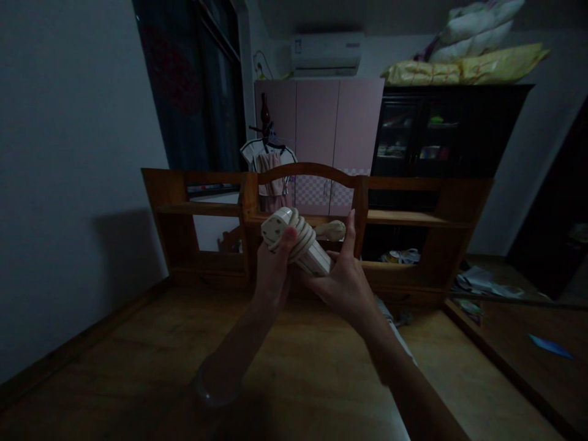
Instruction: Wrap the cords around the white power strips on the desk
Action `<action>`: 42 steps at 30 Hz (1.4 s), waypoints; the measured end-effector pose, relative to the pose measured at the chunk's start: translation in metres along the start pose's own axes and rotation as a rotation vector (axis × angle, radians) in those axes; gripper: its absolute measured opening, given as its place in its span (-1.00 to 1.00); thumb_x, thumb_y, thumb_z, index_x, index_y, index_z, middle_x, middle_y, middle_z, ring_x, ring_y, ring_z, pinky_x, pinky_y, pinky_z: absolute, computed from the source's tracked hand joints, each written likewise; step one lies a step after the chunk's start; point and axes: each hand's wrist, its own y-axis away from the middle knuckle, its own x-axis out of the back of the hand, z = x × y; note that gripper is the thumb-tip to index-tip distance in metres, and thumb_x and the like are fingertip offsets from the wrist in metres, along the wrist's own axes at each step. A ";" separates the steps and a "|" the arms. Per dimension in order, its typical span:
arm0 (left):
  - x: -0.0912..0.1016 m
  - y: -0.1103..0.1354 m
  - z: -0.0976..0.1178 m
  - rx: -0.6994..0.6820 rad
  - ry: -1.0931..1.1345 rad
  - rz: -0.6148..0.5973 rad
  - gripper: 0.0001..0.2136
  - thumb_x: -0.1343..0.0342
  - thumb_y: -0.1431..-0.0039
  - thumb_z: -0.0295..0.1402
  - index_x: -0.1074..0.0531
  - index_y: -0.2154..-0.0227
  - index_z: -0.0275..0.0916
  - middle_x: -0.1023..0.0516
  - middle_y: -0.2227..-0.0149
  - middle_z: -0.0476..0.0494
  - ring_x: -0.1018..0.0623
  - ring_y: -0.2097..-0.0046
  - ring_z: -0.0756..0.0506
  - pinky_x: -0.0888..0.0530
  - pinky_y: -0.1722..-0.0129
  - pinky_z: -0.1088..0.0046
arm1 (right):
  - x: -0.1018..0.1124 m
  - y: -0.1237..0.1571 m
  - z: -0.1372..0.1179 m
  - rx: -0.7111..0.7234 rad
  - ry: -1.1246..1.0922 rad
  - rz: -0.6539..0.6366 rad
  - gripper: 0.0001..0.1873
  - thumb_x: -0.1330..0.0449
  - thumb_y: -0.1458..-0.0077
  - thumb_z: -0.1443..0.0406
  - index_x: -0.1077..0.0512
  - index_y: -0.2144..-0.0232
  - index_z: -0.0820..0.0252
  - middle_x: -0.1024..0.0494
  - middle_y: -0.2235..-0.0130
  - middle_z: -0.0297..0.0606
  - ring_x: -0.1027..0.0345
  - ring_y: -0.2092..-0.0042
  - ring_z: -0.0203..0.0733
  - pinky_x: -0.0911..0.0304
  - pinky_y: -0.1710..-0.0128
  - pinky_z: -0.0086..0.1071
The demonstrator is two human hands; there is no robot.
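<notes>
Head view: one power strip (298, 244) with one cord wound round it, one plug (331, 229) and two hands. The left hand (273, 269) has its fingers closed around the strip's left end. The right hand (346, 278) cradles its right end with fingers spread open, in front of a wooden shelf (413, 217).

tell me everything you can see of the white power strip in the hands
The power strip is a cream-white plastic bar, with small dark marks on its upper end face. Its cord of the same colour is wound around its middle in several turns, and a rounded plug sticks out to the right. It is tilted, upper end to the left. The left hand grips its middle. The right hand meets its lower end, one digit raised.
</notes>
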 end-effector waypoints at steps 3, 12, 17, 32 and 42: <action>0.001 -0.001 0.001 0.012 0.013 0.006 -0.59 -0.26 -0.04 -0.08 -0.47 0.14 -0.25 -0.56 0.16 -0.14 -0.58 0.18 -0.11 -0.50 0.16 0.44 | -0.001 0.001 -0.001 -0.003 0.014 0.031 0.36 -0.35 0.15 0.17 0.60 -0.31 0.21 -0.56 0.22 -0.14 -0.51 0.26 0.07 -0.35 0.25 -0.14; 0.001 0.001 -0.006 0.009 0.018 0.063 -0.62 -0.26 -0.06 -0.12 -0.46 0.15 -0.26 -0.54 0.19 -0.10 -0.55 0.20 -0.05 -0.48 0.12 0.48 | 0.001 -0.001 0.000 -0.037 0.012 -0.025 0.40 -0.37 0.18 0.14 0.61 -0.31 0.29 -0.57 0.37 -0.23 -0.50 0.35 0.05 -0.35 0.31 -0.17; 0.004 0.000 -0.010 -0.035 -0.043 0.117 -0.66 -0.25 -0.05 -0.12 -0.48 0.19 -0.24 -0.54 0.23 -0.06 -0.54 0.24 -0.03 -0.47 0.17 0.50 | -0.003 -0.001 0.004 -0.059 -0.011 -0.040 0.40 -0.39 0.17 0.11 0.58 -0.32 0.30 -0.57 0.37 -0.22 -0.50 0.34 0.04 -0.36 0.30 -0.16; 0.003 0.001 -0.002 -0.054 -0.157 0.093 -0.60 -0.27 -0.01 -0.08 -0.51 0.18 -0.27 -0.56 0.21 -0.12 -0.56 0.21 -0.08 -0.48 0.17 0.43 | 0.017 -0.014 0.009 -0.191 -0.604 -0.167 -0.03 -0.30 -0.02 0.04 0.12 -0.30 0.11 -0.45 -0.07 -0.11 -0.37 -0.09 -0.10 -0.30 -0.08 -0.22; -0.002 0.006 0.002 0.004 -0.217 -0.010 -0.62 -0.24 -0.06 -0.09 -0.50 0.19 -0.29 -0.57 0.20 -0.15 -0.56 0.16 -0.13 -0.48 0.17 0.44 | 0.012 -0.013 0.005 0.044 -0.491 -0.088 -0.34 -0.40 0.12 0.14 -0.24 0.00 0.12 -0.50 0.10 -0.24 -0.42 0.09 -0.18 -0.35 0.07 -0.33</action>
